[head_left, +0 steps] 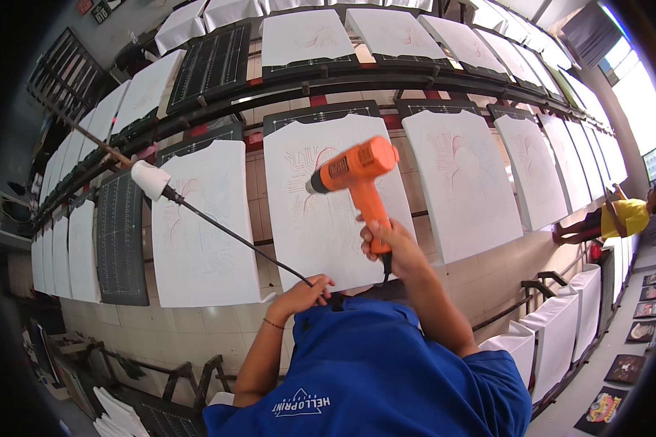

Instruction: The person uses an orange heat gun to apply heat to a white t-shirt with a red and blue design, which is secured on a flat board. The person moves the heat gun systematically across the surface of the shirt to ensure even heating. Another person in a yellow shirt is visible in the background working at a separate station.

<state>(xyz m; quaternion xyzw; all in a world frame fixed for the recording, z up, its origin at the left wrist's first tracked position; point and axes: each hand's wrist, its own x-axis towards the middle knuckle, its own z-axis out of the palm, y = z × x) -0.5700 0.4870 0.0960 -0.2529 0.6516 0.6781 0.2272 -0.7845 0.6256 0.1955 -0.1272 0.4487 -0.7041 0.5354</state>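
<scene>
My right hand (395, 246) is wrapped round the handle of an orange heat gun (363, 169). Its dark nozzle points left, above a white T-shirt (321, 237) stretched over a black board. Faint red and dark line drawings show on the shirt. Close to my waist, my left hand (306, 293) is closed on a black power cable (229, 232). That cable runs up to a white socket connector (151, 180), which hangs from a brown line at the upper left. A short black cord leaves the base of the heat gun's handle.
More white shirts on boards stand left (204, 255) and right (465, 211), with another row behind a dark metal rail (328, 81). A bare black board (122, 247) is at the left. A person in a yellow top (625, 216) stands at the far right.
</scene>
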